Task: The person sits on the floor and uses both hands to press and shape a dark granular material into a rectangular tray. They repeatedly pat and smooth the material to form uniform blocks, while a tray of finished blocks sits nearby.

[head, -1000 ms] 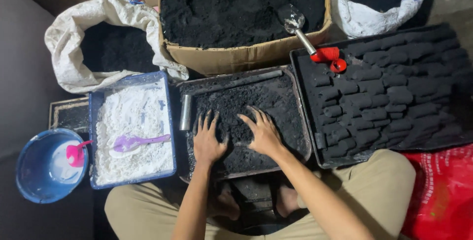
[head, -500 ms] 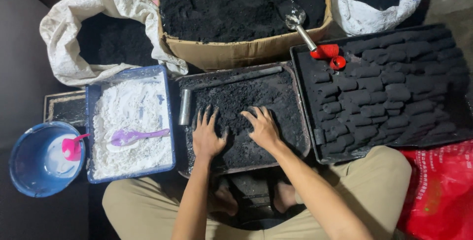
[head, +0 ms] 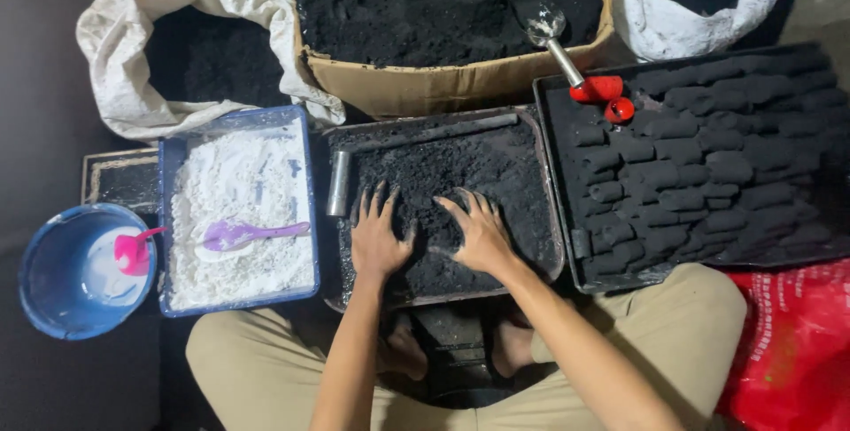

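On dark tray [head: 553, 219]: both hands [head: 429, 236] flat, fingers spread, pressing black powder [head: 443, 174], grasping nothing.

Two sacks [head: 190, 42], two trays [head: 549, 245], one box [head: 425, 86], one tub [head: 305, 210], one bucket [head: 40, 307].

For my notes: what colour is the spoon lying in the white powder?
The spoon is light purple, clearest in the head view.

Both hands press flat into the black powdery mass filling the dark rectangular metal tray [head: 553, 245]: the left hand [head: 379, 241] near the tray's middle, the right hand [head: 482, 234] just beside it, fingers [head: 453, 210] spread. A short metal cylinder [head: 338, 183] lies at the tray's left edge. Left of that tray, a purple plastic spoon [head: 239, 234] rests on white powder in a blue rectangular tub [head: 312, 201].
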